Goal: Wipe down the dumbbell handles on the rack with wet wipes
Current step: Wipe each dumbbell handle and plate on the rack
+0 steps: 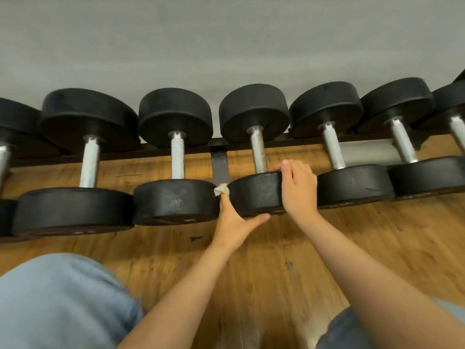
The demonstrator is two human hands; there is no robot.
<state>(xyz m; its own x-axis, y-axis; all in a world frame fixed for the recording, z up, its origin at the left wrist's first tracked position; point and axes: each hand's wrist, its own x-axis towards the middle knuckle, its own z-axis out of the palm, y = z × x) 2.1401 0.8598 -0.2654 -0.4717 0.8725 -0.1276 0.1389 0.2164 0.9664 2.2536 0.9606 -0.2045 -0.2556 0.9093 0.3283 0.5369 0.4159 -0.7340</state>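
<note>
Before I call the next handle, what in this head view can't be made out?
Head view:
- Wipe: one corner shows; rest hidden between two near heads, with the grip of the left hand.
- Handle beside the right hand: underside faces away; wiped or not, unclear.
- Markings on head faces: foreshortened, unreadable.
- Leftmost dumbbell: cut by frame edge.

A gym: black dumbbells [254, 152] lined on a rack [219, 143] over wood floor [276, 260].

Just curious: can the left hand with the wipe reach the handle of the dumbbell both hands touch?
Probably yes. The left hand holds the wipe in the gap beside that dumbbell's near head; the handle beyond is bare, the right hand only on the head.
</note>
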